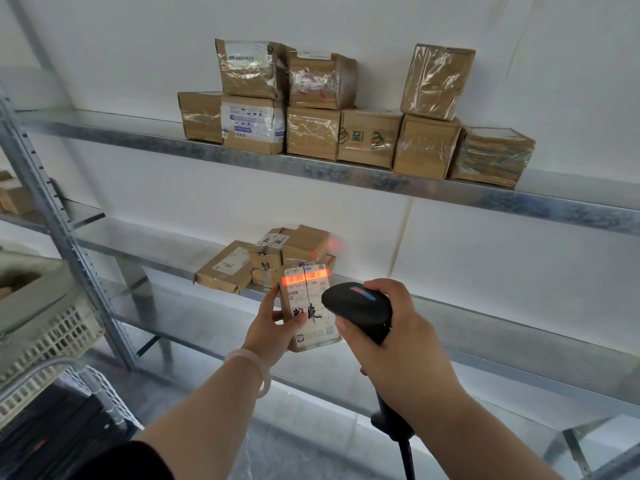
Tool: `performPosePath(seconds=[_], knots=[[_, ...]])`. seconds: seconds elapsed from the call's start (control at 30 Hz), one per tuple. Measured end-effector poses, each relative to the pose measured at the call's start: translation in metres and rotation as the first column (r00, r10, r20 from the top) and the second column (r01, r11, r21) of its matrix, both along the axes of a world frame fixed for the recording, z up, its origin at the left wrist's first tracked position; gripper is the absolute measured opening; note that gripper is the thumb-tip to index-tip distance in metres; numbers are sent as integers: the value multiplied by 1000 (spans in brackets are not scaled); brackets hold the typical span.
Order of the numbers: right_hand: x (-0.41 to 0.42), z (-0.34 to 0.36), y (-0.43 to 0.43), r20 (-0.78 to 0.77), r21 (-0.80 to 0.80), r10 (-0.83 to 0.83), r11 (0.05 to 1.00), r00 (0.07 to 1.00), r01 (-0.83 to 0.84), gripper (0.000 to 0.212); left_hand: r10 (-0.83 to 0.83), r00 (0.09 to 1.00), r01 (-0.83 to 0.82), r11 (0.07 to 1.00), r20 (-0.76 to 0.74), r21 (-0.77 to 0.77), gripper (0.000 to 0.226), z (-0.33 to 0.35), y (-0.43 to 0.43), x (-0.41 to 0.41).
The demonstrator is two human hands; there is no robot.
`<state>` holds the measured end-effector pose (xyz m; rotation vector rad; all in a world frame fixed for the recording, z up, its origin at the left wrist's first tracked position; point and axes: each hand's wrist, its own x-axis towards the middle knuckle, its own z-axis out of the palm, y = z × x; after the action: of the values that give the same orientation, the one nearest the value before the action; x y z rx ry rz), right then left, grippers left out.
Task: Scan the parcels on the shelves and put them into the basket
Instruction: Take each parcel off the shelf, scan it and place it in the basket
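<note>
Before the lower shelf, parcel sits clamped between left hand thumb and fingers; right hand grips scanner.

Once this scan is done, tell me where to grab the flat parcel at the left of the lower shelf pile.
Probably grip the flat parcel by its near left end, coming from the front left. It lies flat at the lower shelf front edge; stacked parcels crowd its right side.
</note>
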<state>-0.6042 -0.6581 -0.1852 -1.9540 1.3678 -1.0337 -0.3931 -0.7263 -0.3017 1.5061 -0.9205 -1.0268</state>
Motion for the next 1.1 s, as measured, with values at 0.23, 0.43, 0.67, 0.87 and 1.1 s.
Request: performPosePath(seconds=[0.23, 0.43, 0.67, 0.87, 1.1], knots=[[-8, 7, 3, -24, -1, 39, 999, 999, -39, 40, 37, 997, -38, 999, 66, 23, 67, -8, 2, -2], [-14, 7, 2, -46, -6, 70, 998, 996, -70, 41, 63, 997, -65, 997, 50, 34, 70, -14, 7, -3], [7, -11, -13, -85, -47, 163, 985, 983, -167, 48, 140, 987, -135, 989, -76, 63, 78, -11, 28, 8], [71, -34, -24, -156, -79, 291, 949, 944, -306, 58, 252, 959, -249, 968, -132, 40, 76, -5, 59, 59], [195, -51, -26, -175, -126, 407, 894, 896, -431, 61, 345, 922, -357, 933, -175, -44, 65, 10, 97, 161]])
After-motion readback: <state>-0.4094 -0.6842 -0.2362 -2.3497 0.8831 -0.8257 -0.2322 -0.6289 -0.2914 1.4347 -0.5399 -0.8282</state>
